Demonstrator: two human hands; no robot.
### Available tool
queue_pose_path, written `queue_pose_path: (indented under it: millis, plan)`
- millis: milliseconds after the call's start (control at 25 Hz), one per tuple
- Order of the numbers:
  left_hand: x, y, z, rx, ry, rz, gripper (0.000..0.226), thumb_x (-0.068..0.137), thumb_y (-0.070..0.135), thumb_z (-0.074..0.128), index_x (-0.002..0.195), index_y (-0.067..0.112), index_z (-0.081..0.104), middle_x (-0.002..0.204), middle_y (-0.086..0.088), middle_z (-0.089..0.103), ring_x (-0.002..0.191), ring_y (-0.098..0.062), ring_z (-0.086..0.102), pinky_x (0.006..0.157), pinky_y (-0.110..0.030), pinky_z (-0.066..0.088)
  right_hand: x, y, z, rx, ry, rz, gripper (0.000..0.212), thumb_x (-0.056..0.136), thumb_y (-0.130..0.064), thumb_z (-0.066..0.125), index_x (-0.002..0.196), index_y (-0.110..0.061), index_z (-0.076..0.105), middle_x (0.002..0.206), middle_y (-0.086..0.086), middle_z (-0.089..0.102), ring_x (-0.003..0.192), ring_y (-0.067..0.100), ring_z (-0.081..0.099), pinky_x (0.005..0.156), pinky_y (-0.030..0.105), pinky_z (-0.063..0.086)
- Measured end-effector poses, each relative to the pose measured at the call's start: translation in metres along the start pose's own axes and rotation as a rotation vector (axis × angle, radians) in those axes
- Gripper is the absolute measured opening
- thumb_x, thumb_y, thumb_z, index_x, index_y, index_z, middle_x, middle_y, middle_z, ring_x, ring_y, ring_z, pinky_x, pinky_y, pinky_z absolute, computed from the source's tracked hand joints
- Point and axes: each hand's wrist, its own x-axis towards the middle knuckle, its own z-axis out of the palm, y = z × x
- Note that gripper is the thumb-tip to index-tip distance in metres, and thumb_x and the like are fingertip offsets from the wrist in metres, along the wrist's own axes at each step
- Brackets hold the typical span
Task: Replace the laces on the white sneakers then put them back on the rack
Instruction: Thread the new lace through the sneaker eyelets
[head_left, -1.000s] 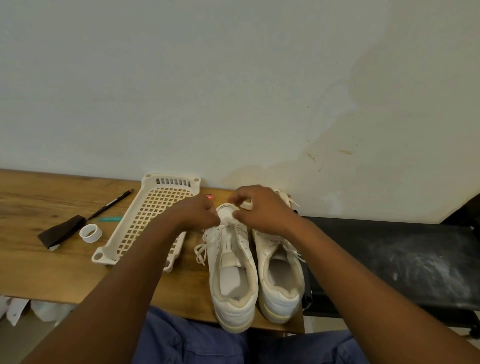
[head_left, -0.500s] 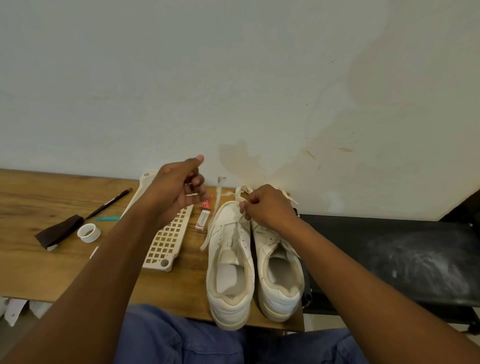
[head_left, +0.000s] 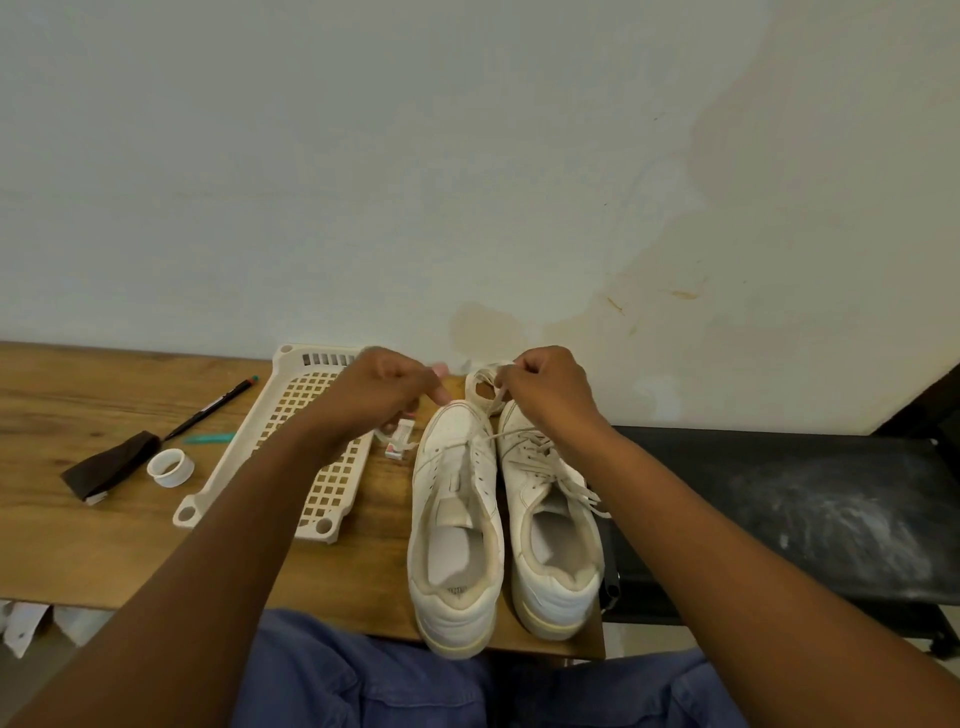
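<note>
Two white sneakers stand side by side on the wooden table (head_left: 78, 545), heels toward me. The left sneaker (head_left: 457, 519) has almost no lace in its eyelets; the right sneaker (head_left: 550, 519) is laced. A white lace (head_left: 491, 395) runs across the left sneaker's toe end. My right hand (head_left: 545, 389) pinches its looped end above the toes. My left hand (head_left: 384, 395) is curled just left of that toe, gripping the lace's other end. The cream plastic rack (head_left: 291, 441) lies flat to the left of the shoes.
A black marker (head_left: 210, 408), a teal pen (head_left: 210, 439), a roll of white tape (head_left: 170, 467) and a dark cloth (head_left: 111, 465) lie at the left. A small white packet (head_left: 399, 441) sits beside the rack. A black bench (head_left: 779, 493) adjoins the table on the right.
My left hand had pulled up and left with the lace; it has come back down beside the left sneaker's toe. My right hand has stayed above the toes holding the lace.
</note>
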Motion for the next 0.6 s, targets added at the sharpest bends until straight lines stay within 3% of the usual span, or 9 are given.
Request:
queue_pose_path:
  millis: [120, 200, 320, 400, 480, 520, 600]
  plan:
    - [0.0, 0.001, -0.02, -0.531, 0.304, -0.046, 0.042, 0.099, 0.04, 0.063, 0.066, 0.013, 0.059, 0.051, 0.003, 0.037, 0.046, -0.011, 0.031, 0.049, -0.026, 0.034, 0.005, 0.006, -0.012, -0.149, -0.012, 0.142, 0.028, 0.085, -0.018, 0.062, 0.103, -0.001, 0.075, 0.101, 0.017, 0.076, 0.078, 0.024, 0.067, 0.069, 0.039, 0.053]
    - [0.001, 0.004, -0.023, -0.749, 0.298, -0.039, 0.044, 0.1, 0.038, 0.062, 0.063, 0.015, 0.054, 0.053, 0.003, 0.03, 0.046, -0.01, 0.026, 0.049, -0.026, 0.03, -0.003, 0.003, -0.015, -0.335, -0.069, 0.052, 0.033, 0.085, -0.016, 0.065, 0.117, -0.015, 0.071, 0.111, 0.003, 0.073, 0.097, 0.022, 0.068, 0.08, 0.036, 0.054]
    - [0.001, 0.008, -0.007, -0.501, 0.128, -0.002, 0.045, 0.102, 0.039, 0.058, 0.064, 0.014, 0.057, 0.052, 0.002, 0.035, 0.043, -0.01, 0.032, 0.05, -0.026, 0.033, -0.019, -0.016, -0.007, -0.235, -0.267, -0.25, 0.055, 0.083, -0.015, 0.073, 0.135, -0.028, 0.061, 0.123, -0.01, 0.068, 0.114, 0.013, 0.063, 0.089, 0.033, 0.052]
    - [-0.001, 0.012, 0.004, -0.28, 0.028, 0.039, 0.047, 0.102, 0.041, 0.056, 0.065, 0.013, 0.06, 0.052, 0.0, 0.042, 0.043, -0.009, 0.038, 0.048, -0.023, 0.037, -0.024, -0.029, 0.004, -0.12, -0.372, -0.382, 0.036, 0.084, -0.019, 0.077, 0.12, -0.023, 0.07, 0.108, -0.008, 0.075, 0.101, 0.011, 0.069, 0.087, 0.035, 0.056]
    - [-0.001, 0.013, 0.005, -0.191, 0.016, 0.061, 0.048, 0.103, 0.043, 0.055, 0.067, 0.012, 0.062, 0.055, -0.003, 0.051, 0.045, -0.009, 0.043, 0.049, -0.021, 0.039, -0.025, -0.034, 0.007, -0.07, -0.373, -0.422, 0.01, 0.091, -0.024, 0.074, 0.095, -0.016, 0.077, 0.081, -0.004, 0.077, 0.073, 0.006, 0.068, 0.074, 0.033, 0.055]
    - [-0.001, 0.011, 0.003, -0.181, 0.039, 0.056, 0.048, 0.103, 0.044, 0.054, 0.067, 0.012, 0.062, 0.055, -0.001, 0.052, 0.046, -0.009, 0.043, 0.05, -0.022, 0.04, -0.023, -0.033, 0.005, -0.053, -0.335, -0.417, 0.015, 0.095, -0.025, 0.071, 0.086, -0.015, 0.078, 0.071, -0.003, 0.076, 0.062, 0.005, 0.064, 0.069, 0.031, 0.053]
    - [0.001, 0.006, -0.004, -0.178, 0.144, 0.007, 0.049, 0.102, 0.046, 0.055, 0.066, 0.014, 0.059, 0.052, 0.005, 0.047, 0.047, -0.008, 0.041, 0.053, -0.025, 0.04, -0.015, -0.027, -0.007, -0.003, -0.203, -0.292, 0.023, 0.098, -0.024, 0.068, 0.08, -0.016, 0.08, 0.063, -0.005, 0.074, 0.062, 0.01, 0.068, 0.07, 0.028, 0.053]
